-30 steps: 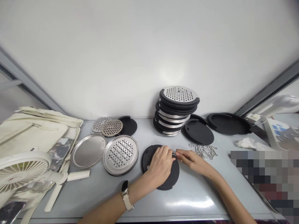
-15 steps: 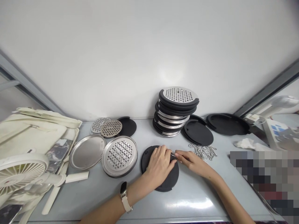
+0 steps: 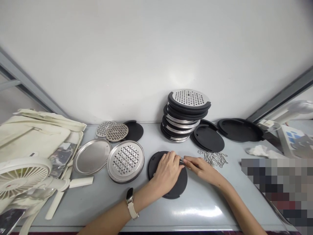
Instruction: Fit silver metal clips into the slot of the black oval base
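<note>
A black round disc (image 3: 180, 186) with a raised partial rim lies on the table in front of me. My left hand (image 3: 168, 168) rests over it, the fingers bent at its upper right edge and the thumb beside them. At that edge my right hand (image 3: 199, 168) pinches a small shiny metal wire piece (image 3: 181, 161), mostly hidden by the fingers of both hands. It looks like the bent wire hooks (image 3: 215, 159) piled just behind my right hand. The fingertips of both hands nearly meet at the wire piece.
A tall stack of black and metal discs (image 3: 183, 124) stands behind. Black discs (image 3: 209, 138) and black trays (image 3: 241, 130) lie right of it. On the left are grater plates (image 3: 126, 161), a metal plate (image 3: 93, 156), a white fan (image 3: 22, 178) and a cream bag (image 3: 31, 133).
Both hands stay at the disc's upper right edge, with only slight finger movement around the metal wire piece. The view has shifted slightly.
</note>
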Motion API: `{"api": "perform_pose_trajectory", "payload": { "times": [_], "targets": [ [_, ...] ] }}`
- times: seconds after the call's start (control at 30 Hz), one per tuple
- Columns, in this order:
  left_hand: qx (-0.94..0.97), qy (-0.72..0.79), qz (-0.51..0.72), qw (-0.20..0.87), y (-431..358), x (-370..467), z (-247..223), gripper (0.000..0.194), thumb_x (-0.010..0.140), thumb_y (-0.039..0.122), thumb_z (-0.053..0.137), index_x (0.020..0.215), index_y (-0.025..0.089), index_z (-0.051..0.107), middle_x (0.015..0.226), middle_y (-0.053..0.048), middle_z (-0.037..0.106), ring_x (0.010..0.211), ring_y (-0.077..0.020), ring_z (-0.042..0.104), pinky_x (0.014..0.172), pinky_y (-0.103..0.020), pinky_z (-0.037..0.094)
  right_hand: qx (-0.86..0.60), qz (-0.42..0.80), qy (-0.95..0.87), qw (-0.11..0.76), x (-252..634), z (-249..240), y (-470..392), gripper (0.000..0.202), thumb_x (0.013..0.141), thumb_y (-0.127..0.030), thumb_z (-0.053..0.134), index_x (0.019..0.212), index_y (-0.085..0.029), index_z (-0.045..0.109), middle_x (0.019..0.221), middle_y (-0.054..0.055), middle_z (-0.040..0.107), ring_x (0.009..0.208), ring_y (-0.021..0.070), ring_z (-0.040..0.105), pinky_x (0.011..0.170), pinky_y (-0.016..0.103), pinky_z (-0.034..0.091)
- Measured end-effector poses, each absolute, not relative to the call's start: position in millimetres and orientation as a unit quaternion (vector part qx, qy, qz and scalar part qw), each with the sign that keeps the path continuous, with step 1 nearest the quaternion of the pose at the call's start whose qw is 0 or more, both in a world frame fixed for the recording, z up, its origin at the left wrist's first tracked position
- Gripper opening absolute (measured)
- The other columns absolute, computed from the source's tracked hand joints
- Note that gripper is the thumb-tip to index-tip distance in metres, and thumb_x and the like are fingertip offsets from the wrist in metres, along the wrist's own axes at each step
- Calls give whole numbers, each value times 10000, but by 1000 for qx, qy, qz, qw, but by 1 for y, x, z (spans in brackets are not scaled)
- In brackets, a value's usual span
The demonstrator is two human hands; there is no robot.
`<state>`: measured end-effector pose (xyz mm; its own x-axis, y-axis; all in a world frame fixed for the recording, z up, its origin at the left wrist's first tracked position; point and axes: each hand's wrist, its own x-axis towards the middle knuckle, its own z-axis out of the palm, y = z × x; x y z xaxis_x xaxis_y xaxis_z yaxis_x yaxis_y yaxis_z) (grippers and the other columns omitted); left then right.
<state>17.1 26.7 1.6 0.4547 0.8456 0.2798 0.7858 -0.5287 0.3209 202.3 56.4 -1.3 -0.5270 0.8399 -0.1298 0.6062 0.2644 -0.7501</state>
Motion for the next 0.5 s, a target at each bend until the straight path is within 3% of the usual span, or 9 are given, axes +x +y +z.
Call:
{"api": "perform_pose_trajectory", "payload": {
  "times": [0.5],
  "targets": [
    [852, 473, 210, 80, 27, 17, 1, 110, 948, 250, 452, 1014, 180, 505, 941, -37, 520, 881, -192, 509, 783, -340, 454, -465, 385, -783, 150, 202, -2, 56, 421, 955, -492, 303, 672, -204, 420, 602, -30, 397, 576, 132, 382, 551, 241, 316]
  ]
}}
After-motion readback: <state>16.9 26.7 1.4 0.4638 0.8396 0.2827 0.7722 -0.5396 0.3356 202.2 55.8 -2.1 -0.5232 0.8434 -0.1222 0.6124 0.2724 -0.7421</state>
